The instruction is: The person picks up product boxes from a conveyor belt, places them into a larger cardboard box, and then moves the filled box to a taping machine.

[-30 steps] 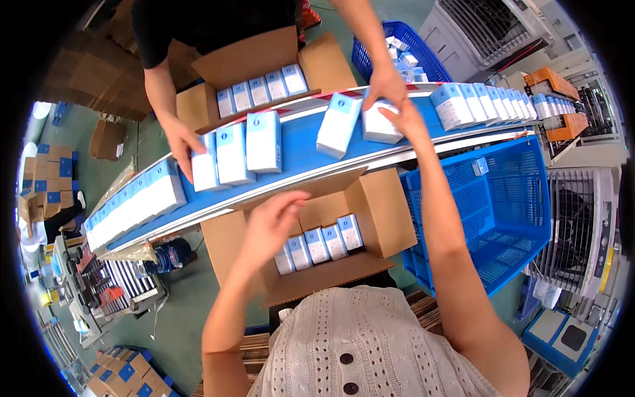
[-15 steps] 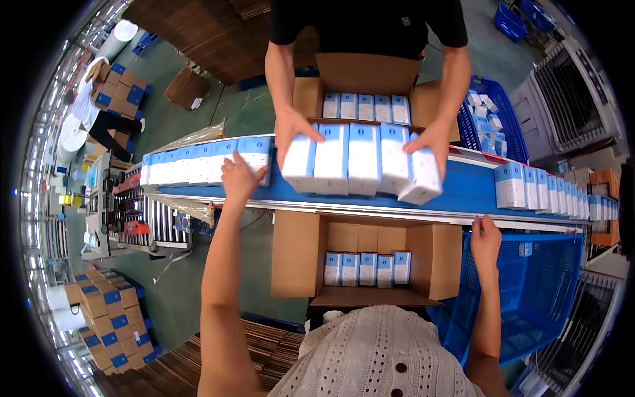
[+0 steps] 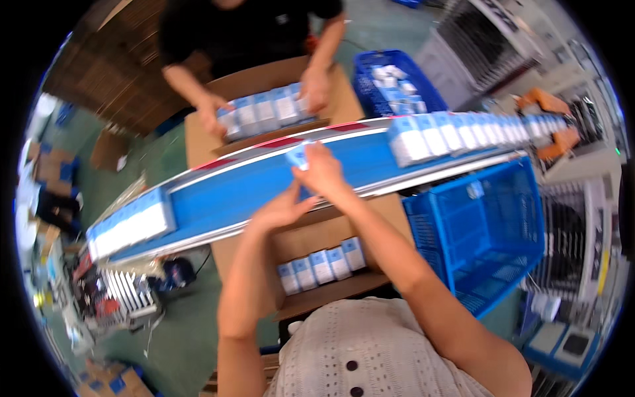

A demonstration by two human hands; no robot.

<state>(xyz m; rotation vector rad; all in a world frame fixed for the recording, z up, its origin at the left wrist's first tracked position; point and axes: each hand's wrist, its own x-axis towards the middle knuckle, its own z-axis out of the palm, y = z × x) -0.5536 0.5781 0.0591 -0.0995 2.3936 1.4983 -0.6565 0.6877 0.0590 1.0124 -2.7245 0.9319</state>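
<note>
My right hand [image 3: 324,173] reaches over the blue conveyor belt [image 3: 245,182], its fingers closed on a small blue-and-white box [image 3: 297,156]. Just below it, at the belt's near edge, my left hand [image 3: 281,208] has its fingers stretched out, with nothing seen in it. Under my forearms is an opened cardboard carton [image 3: 387,215] holding a row of several blue-and-white boxes [image 3: 322,266]. Across the belt, a co-worker's hands grip a row of similar boxes [image 3: 261,112] inside another carton [image 3: 271,74].
More boxes line the belt at the right [image 3: 433,135] and left [image 3: 135,221]. A blue plastic crate [image 3: 483,231] stands right of my carton, and a blue basket [image 3: 397,83] with loose boxes stands beyond the belt. Stacked flat cardboard [image 3: 119,66] is at the far left.
My view has turned. My left hand has left the left row of boxes, and my right hand has come over the belt and taken a box. The co-worker's row has gone into the far carton.
</note>
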